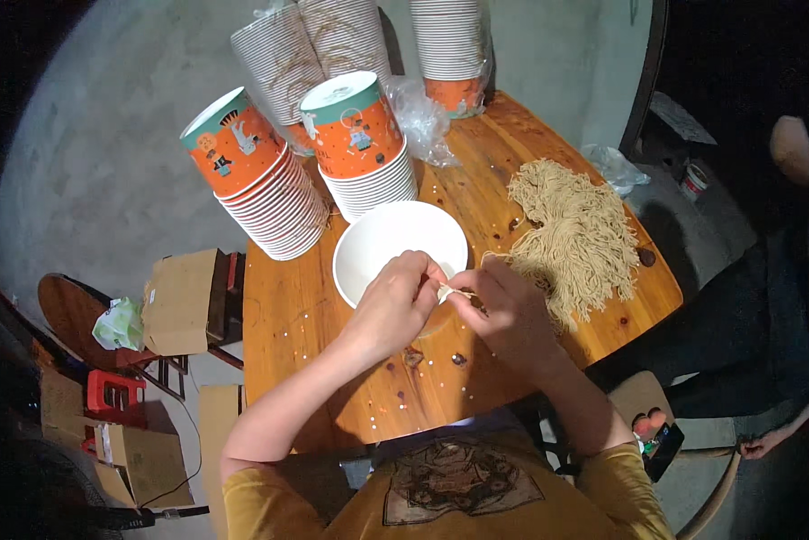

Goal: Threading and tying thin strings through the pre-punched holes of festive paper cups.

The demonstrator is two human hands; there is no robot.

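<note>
Over the near rim of a white round tub [382, 236], my two hands meet fingertip to fingertip. My left hand [393, 304] is closed in a pinch on a thin beige string [459, 292]. The string's other stretch is pinched in my right hand [510, 319], which is also closed. Whether the string is knotted between the fingers is too small to tell. A tangled heap of beige strings [580, 238] lies on the wooden table [332, 360], just to the right of my right hand.
Two stacks of orange-printed paper tubs, a left stack [265, 193] and a middle stack [364, 148], stand behind the white tub. Taller wrapped stacks [449, 45] and clear plastic [420, 121] are farther back. White specks dot the table. Another person's hand [760, 445] shows at right.
</note>
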